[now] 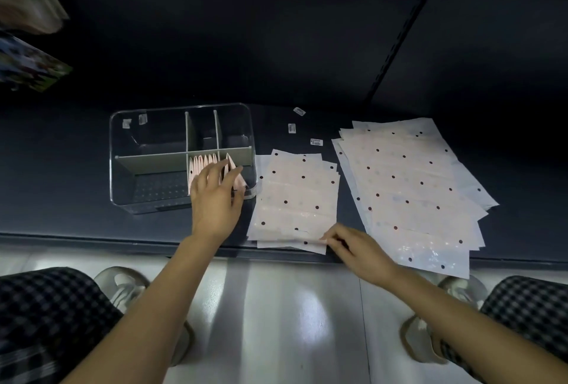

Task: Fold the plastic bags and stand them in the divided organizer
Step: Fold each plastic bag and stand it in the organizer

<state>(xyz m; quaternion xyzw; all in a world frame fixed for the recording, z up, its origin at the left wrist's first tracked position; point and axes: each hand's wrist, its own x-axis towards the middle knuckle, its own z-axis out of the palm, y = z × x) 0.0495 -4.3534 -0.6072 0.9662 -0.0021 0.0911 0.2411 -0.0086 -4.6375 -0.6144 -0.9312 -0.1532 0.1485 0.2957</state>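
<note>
A clear divided organizer (123, 150) stands on the dark shelf. Several folded pink bags (201, 164) stand upright in its front right compartment. My left hand (215, 199) reaches into that compartment, its straight fingers touching the folded bags. A small stack of flat dotted plastic bags (295, 196) lies right of the organizer. My right hand (353, 248) pinches the near right corner of this stack. A larger stack of flat dotted bags (408, 187) lies further right.
Three small labels (292, 128) lie on the shelf behind the stacks. The shelf's front edge (92, 239) runs below the organizer. Packaged goods (27, 14) hang at upper left. My knees and shoes sit on the pale floor below.
</note>
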